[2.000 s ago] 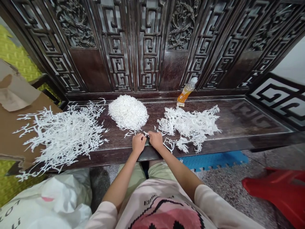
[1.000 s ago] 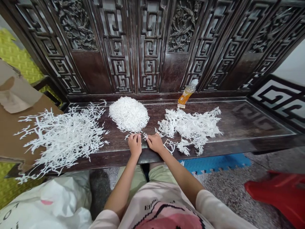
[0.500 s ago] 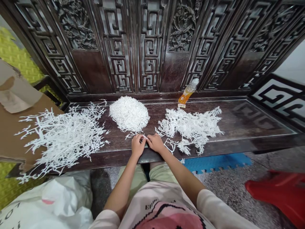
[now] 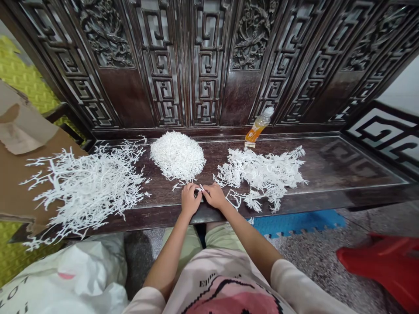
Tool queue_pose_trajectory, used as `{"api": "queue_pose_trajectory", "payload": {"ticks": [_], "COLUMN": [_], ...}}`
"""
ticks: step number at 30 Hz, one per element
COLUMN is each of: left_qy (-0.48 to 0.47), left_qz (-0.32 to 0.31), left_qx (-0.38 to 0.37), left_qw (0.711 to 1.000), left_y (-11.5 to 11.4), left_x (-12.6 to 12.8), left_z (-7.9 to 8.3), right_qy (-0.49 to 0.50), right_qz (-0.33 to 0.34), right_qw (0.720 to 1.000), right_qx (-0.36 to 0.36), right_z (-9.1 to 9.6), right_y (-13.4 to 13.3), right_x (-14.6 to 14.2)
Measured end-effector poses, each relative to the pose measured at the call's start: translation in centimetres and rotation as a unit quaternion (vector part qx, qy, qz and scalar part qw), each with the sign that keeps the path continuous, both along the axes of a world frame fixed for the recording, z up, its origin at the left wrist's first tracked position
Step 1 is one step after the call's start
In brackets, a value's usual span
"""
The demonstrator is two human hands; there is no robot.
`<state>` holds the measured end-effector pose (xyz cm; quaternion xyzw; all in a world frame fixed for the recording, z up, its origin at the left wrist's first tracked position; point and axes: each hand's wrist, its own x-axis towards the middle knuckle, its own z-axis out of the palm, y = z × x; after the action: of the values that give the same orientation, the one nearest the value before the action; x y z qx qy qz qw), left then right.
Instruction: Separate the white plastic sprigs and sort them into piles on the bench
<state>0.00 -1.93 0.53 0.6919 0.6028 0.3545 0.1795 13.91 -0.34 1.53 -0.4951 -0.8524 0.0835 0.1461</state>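
My left hand (image 4: 190, 199) and my right hand (image 4: 214, 196) meet at the front edge of a dark wooden bench (image 4: 343, 170), both pinched on a small white branched plastic piece (image 4: 199, 189). Just behind them lies a rounded heap of small white pieces (image 4: 177, 155). A loose pile of white branched plastic strips (image 4: 262, 174) spreads to the right of my hands. A larger spread of white branched strips (image 4: 85, 187) covers the bench's left end.
An orange drink bottle (image 4: 257, 127) leans against the carved backrest (image 4: 209, 61). Cardboard (image 4: 16, 170) lies at the left, a white bag (image 4: 65, 279) below it. A red plastic stool (image 4: 386, 266) and a blue foam mat (image 4: 294, 220) are on the floor at right.
My hands parted a second ago with the left nearer the heap, then came back together on the small white piece. The piles have not moved.
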Motion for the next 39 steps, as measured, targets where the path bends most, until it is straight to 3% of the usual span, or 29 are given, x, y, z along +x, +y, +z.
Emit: {"api": "queue_pose_trajectory", "payload": {"ticks": [14,19,30,34,39], "left_qy": [0.058,0.046,-0.017,0.018,0.07], "left_qz": [0.018,0.031,0.034,0.045,0.033], "left_qx": [0.05,0.045,0.021,0.054,0.038], "left_qw": [0.997,0.997,0.999,0.997,0.996], "left_y": [-0.3,-0.2,0.5,-0.1,-0.3], "left_x": [0.5,0.4,0.0,0.3,0.5], "left_z": [0.1,-0.1,-0.7,-0.2,0.1], "right_qy": [0.015,-0.015,0.041,0.038,0.022], "right_qz": [-0.01,-0.011,-0.03,-0.016,-0.024], "right_qw": [1.0,1.0,0.999,0.999,0.999], "right_qx": [-0.006,-0.003,-0.011,-0.008,0.022], "right_z": [-0.6,-0.4,-1.0,-0.7,-0.6], "right_y": [0.2,0.1,0.5,0.4,0.3], "right_x": [-0.1,-0.2,0.0,-0.1,-0.2]}}
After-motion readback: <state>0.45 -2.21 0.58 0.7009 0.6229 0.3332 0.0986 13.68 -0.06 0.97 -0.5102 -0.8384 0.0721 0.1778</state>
